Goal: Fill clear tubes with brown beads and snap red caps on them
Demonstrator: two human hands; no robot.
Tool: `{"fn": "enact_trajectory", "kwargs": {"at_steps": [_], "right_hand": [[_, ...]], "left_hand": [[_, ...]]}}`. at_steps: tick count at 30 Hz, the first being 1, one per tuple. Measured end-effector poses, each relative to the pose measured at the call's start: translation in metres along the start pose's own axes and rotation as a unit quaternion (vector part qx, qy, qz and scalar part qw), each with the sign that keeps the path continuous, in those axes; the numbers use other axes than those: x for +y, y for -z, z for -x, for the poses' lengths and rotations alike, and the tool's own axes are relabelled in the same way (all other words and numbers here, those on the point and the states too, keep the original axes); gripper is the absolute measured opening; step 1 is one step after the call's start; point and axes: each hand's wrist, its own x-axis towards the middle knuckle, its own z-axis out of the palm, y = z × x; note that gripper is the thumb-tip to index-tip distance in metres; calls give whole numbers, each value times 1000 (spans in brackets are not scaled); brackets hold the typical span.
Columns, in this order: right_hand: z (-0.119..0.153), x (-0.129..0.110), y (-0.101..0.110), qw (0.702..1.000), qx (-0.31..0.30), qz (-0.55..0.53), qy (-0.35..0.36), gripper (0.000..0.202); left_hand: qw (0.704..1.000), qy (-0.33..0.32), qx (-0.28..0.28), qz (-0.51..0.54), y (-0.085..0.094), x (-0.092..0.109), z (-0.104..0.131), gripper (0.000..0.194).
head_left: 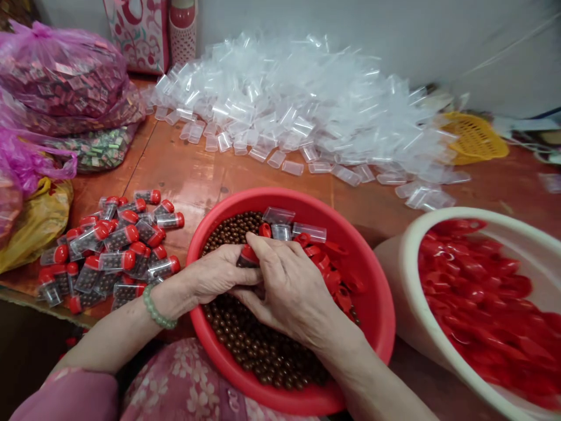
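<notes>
Holding a capped vial (248, 256), the left grip (221, 273) was closed, thumb and fingers about the vial, above the red basin (374, 316). The vial lay between the two hands, its red cap showing at the top and its lower part hidden by fingers. The right grip (291, 286) was bent over it from the other side, its fingertips reaching the cap; whether it had closed on anything beneath, I could not tell. A green bracelet (153, 310) circled the left wrist. Below the hands, brown beads (267, 345) filled much of the basin, while clear tubes (309, 232) and red pieces (333, 278) lay at its far and right sides. To the left, on the worktop (188, 175), finished vials (116, 251) with red caps and dark beads sat in a loose heap. Beyond the basin spread a big pile of empty tubes (289, 99), with a yellow basket (475, 137) at its right end. A cream tub (409, 292) of red parts (486, 304) stood just right of the basin. Pink bags (65, 76) of small packets were stacked at the far left, a yellow bag (39, 225) nearer.
</notes>
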Motion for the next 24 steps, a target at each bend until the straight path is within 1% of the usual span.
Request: {"fn": "enact_trajectory", "kwargs": {"at_steps": [3,4,6,9,12,15,17,18,20,22,24], "right_hand": [[0,0,-2,1000,-24,17,6,62],[-1,0,-3,1000,-20,15,7,60],[-1,1,-5,1000,10,5,15,56],[-1,1,-8,998,48,-8,35,59],[-1,0,-7,997,61,-17,47,62],[-1,0,-5,998,49,-11,44,60],[1,2,-4,999,25,-16,27,59],[2,3,-5,1000,15,-21,16,62],[6,4,-9,1000,11,-27,-4,70],[10,5,-13,999,24,-23,-17,75],[14,4,-16,999,39,-11,-14,71]], "left_hand": [[1000,-1,6,8,0,0,-1,45],[1000,-5,5,7,0,-1,-2,45],[1000,-13,-2,1,0,-2,-2,44],[1000,-19,-14,-11,0,-5,-1,41],[999,-27,-22,-15,1,-7,1,36],[999,-37,-20,12,2,-7,2,28],[998,-28,-2,62,2,-8,0,27],[996,-14,10,89,1,-9,-2,31],[991,17,51,122,-3,-10,-6,46],[987,39,106,116,-7,-13,-9,55],[986,26,147,70,-13,-15,-8,55]]}}
